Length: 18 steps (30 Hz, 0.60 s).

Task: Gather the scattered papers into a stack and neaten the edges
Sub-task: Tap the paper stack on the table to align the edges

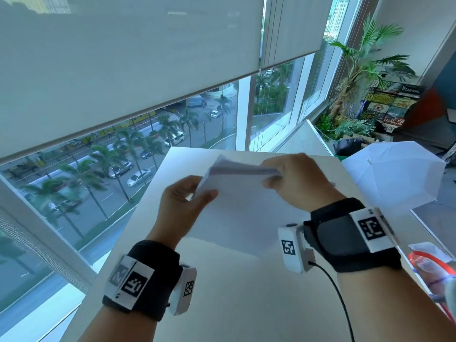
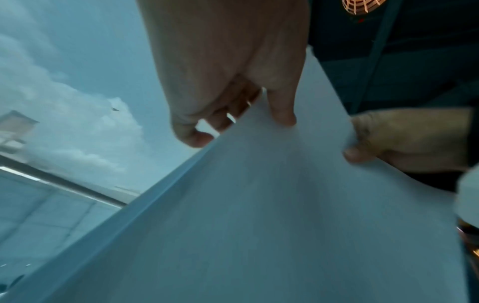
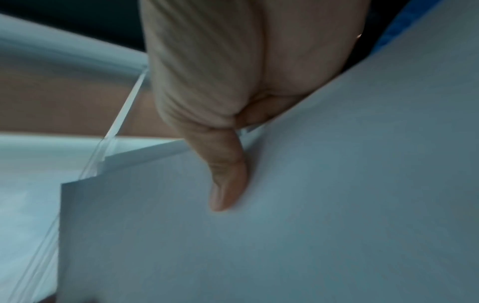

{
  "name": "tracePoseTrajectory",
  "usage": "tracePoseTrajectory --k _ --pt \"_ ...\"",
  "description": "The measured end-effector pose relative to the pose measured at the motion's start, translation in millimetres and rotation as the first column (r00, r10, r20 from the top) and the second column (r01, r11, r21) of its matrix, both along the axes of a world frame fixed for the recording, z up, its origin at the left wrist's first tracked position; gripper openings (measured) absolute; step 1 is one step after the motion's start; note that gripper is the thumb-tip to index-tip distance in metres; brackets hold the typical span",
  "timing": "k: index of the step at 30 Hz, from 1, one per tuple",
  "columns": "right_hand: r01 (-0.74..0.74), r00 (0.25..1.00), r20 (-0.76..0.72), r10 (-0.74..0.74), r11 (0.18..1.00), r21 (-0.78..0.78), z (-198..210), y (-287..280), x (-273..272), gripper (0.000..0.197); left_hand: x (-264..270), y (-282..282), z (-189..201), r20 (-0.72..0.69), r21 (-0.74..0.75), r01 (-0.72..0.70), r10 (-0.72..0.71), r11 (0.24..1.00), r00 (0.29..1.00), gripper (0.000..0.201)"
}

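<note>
A stack of white papers point(image 1: 237, 208) is held up off the white table point(image 1: 246, 292), tilted toward me. My left hand point(image 1: 195, 193) grips its left edge, thumb on the front sheet and fingers behind. My right hand point(image 1: 283, 176) pinches the top right part, thumb on the front. In the left wrist view the left hand point(image 2: 249, 123) holds the papers point(image 2: 259, 215), with the right hand point(image 2: 362, 147) at their far edge. The right wrist view shows my right hand point(image 3: 233, 164) with its thumb flat on the papers point(image 3: 311, 205); the sheet edges at the left are uneven.
A window with a half-lowered blind point(image 1: 123, 70) runs along the table's left and far sides. A white umbrella point(image 1: 394, 178) lies to the right. Potted plants point(image 1: 357, 82) stand in the far right corner. A red-and-clear plastic item point(image 1: 429, 262) lies at the table's right edge.
</note>
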State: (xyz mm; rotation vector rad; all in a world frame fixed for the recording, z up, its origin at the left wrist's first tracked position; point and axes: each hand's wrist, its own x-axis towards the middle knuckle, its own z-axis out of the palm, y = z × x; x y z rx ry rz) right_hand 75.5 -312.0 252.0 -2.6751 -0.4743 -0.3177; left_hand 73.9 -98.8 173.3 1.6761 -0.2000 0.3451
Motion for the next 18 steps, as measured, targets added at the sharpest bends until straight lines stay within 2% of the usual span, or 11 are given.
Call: tracePoseTrajectory --k 3,5,6,7,8,10,11,13,15,16,18 --pt "0.084 0.996 -0.029 -0.079 0.933 0.35 2 -29 1 0.039 4 21 -4 0.042 0.078 -0.279 0.277 0.957 0.96 0.047" --pt "0.109 0.994 -0.05 -0.098 0.796 0.595 -3 -50 -1 0.018 5 33 -12 -0.04 0.051 -0.416 0.418 0.908 0.907 0.08" --pt "0.122 0.992 -0.057 -0.112 0.736 0.666 -5 -58 -4 0.008 5 35 -15 -0.122 -0.015 -0.423 0.418 0.906 0.9 0.094" --pt "0.131 0.99 -0.057 -0.13 0.685 0.716 -8 -63 -5 0.008 7 36 -16 -0.201 -0.123 -0.39 0.362 0.912 0.91 0.106" --pt "0.128 0.989 -0.052 -0.135 0.644 0.754 -13 -67 -6 0.023 9 37 -16 -0.247 -0.257 -0.323 0.262 0.911 0.933 0.112" --pt "0.11 0.992 -0.06 -0.109 0.539 0.835 -23 -72 -8 0.044 14 37 -18 -0.228 -0.473 -0.11 -0.001 0.874 0.974 0.115" --pt "0.085 0.995 -0.05 -0.084 0.486 0.87 -28 -73 -8 0.04 17 37 -18 -0.197 -0.503 0.015 -0.131 0.864 0.972 0.114" --pt "0.065 0.998 -0.064 -0.016 0.393 0.917 -37 -71 -11 0.012 20 33 -16 -0.197 -0.458 0.175 -0.292 0.871 0.936 0.097" --pt "0.084 0.996 -0.09 -0.002 0.356 0.93 -50 -72 -10 0.043 19 28 -14 -0.257 -0.411 0.239 -0.364 0.88 0.895 0.077" --pt "0.115 0.993 -0.109 -0.037 0.321 0.94 -57 -72 -9 0.039 18 27 -13 -0.283 -0.401 0.255 -0.383 0.88 0.879 0.07" --pt "0.173 0.985 -0.159 -0.07 0.282 0.944 -67 -70 -9 0.01 19 27 -17 -0.318 -0.37 0.266 -0.391 0.89 0.864 0.061"
